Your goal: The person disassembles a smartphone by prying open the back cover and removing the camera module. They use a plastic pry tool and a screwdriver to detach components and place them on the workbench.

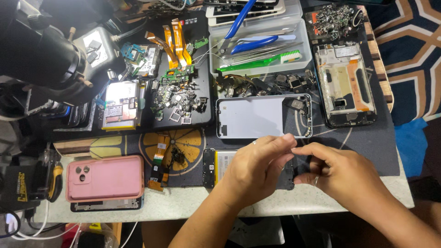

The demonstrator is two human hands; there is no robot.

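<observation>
My left hand [259, 172] lies over an opened phone [210, 167] with its back removed, near the table's front edge; its fingers are curled, with thumb and forefinger pinched together. My right hand [342, 177] is just to the right, its fingertips almost meeting the left hand's. Whether a small part sits between the fingertips is too small to tell. Most of the opened phone is hidden under my hands. A grey phone back frame [264, 117] lies just beyond them.
A pink-cased phone [105, 178] lies front left. A clear tray [259, 46] holds blue pliers, tweezers and a green toothbrush. Another gutted phone [347, 85] lies at right. Loose flex cables, small parts and a circuit board [121, 104] fill the dark mat; a microscope [43, 50] stands left.
</observation>
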